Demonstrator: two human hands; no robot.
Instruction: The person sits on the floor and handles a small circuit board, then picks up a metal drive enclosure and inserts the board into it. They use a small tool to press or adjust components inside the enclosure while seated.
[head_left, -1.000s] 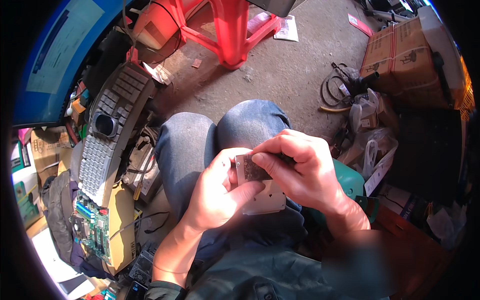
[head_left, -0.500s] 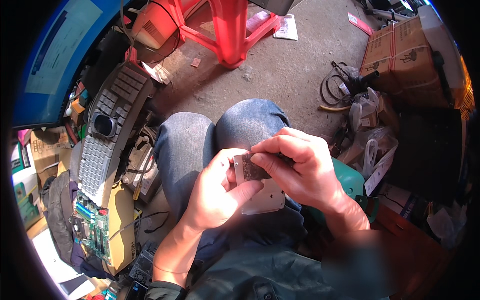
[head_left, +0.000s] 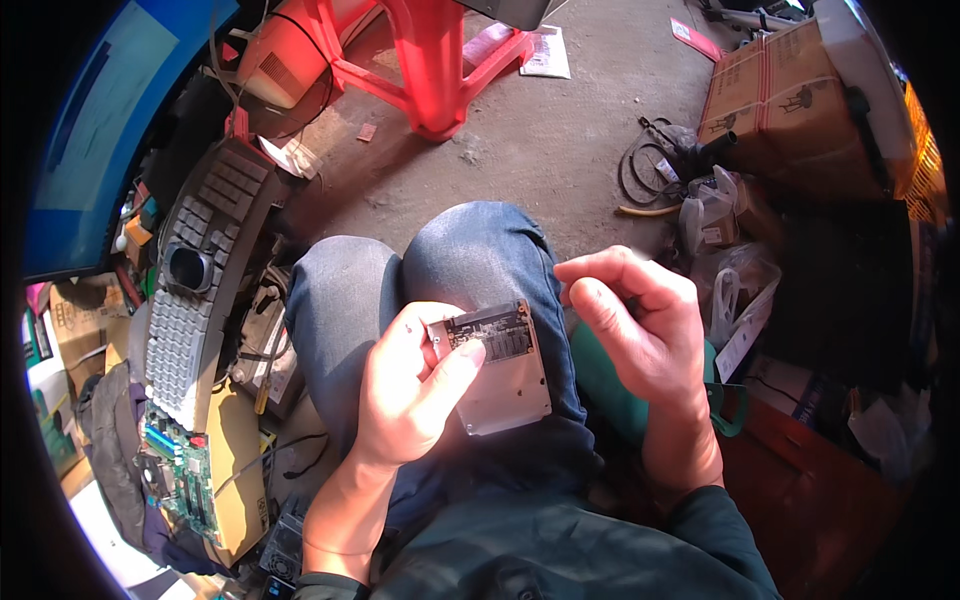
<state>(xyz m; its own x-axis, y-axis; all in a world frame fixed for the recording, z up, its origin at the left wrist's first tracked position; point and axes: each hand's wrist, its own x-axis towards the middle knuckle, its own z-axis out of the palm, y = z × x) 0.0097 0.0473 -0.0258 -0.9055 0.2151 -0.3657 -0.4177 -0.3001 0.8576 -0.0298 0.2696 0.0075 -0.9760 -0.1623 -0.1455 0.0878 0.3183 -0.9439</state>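
Left hand [head_left: 408, 395] grips metal case [head_left: 508, 400] over right thigh [head_left: 482, 255], circuit board [head_left: 508, 340] at far end. Right hand [head_left: 650, 325] narrow, apart; can't tell if it pinches something small. Grip case edges, keep pressure off board.

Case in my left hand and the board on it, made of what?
Case: probably metal, satin silver-grey, going by its even sheen and crisp edges, though plastic is possible. Board: likely circuit laminate, dark-finished, given its fine circuit-like pattern.
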